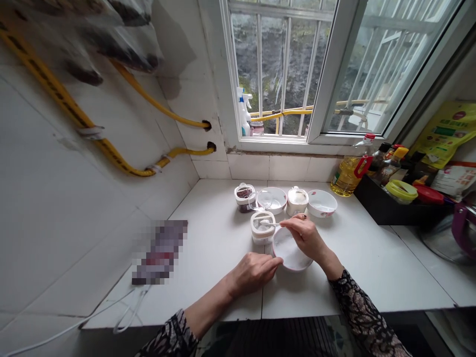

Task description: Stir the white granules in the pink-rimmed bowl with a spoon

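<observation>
My right hand (303, 235) pinches the handle of a small white spoon (266, 223). The spoon's bowl is over the opening of a white-rimmed seasoning jar (262, 237), which has white contents. Just right of that jar is a white bowl (292, 255), partly covered by my right hand and forearm. My left hand (255, 271) has its fingers closed on the near left rim of this bowl. Behind stand a jar of dark reddish contents (244, 203), a white bowl (273, 198), a jar of pale contents (297, 202) and another white bowl (323, 206).
An oil bottle (347, 173) stands at the back right beside a black box (386, 208) of condiments. A pot with a purple handle (461, 228) is at the far right. On the left lies a blurred dark object (161, 255) with a white cable (130, 312).
</observation>
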Motion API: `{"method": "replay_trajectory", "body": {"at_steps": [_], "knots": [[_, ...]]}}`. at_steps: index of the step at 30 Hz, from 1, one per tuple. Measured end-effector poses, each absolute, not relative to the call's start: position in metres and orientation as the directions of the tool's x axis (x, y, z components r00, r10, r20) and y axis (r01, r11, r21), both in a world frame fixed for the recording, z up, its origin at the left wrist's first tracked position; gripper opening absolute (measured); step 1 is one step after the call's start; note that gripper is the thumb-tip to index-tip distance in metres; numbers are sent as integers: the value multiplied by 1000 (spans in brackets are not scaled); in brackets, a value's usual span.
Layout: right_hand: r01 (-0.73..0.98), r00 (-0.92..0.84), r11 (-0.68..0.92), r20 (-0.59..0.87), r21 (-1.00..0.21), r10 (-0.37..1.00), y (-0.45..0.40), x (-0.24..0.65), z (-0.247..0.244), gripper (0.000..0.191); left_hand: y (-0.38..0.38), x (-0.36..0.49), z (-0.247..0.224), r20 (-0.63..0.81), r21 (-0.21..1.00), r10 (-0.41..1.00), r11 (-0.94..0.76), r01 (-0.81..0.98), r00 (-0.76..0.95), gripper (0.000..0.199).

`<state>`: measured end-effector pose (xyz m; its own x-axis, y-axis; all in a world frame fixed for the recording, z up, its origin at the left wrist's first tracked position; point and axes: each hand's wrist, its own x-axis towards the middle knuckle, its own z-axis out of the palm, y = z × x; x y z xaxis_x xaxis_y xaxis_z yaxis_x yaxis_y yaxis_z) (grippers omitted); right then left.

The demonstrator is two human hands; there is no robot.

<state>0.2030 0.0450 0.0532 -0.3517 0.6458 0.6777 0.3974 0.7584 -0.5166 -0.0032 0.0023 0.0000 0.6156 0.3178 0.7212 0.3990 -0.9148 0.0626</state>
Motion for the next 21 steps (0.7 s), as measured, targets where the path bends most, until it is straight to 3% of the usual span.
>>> {"method": "replay_trajectory", "body": {"at_steps": [3,10,16,21], "knots": [[427,-326,768,711,-478,623,43,206,57,22,2,-3,0,720,66,319,-915,398,616,20],[477,-109,605,640,-638,761,39,223,63,17,1,-4,2,713,77,331,-913,400,619,20],[625,-295,604,567,-495,769,43,222,54,19,1,-4,1,715,76,324,-917,391,620,18],[563,-373,603,477,-565,795,41,217,51,22,1,-4,2,717,70,327,-912,404,615,20]]}}
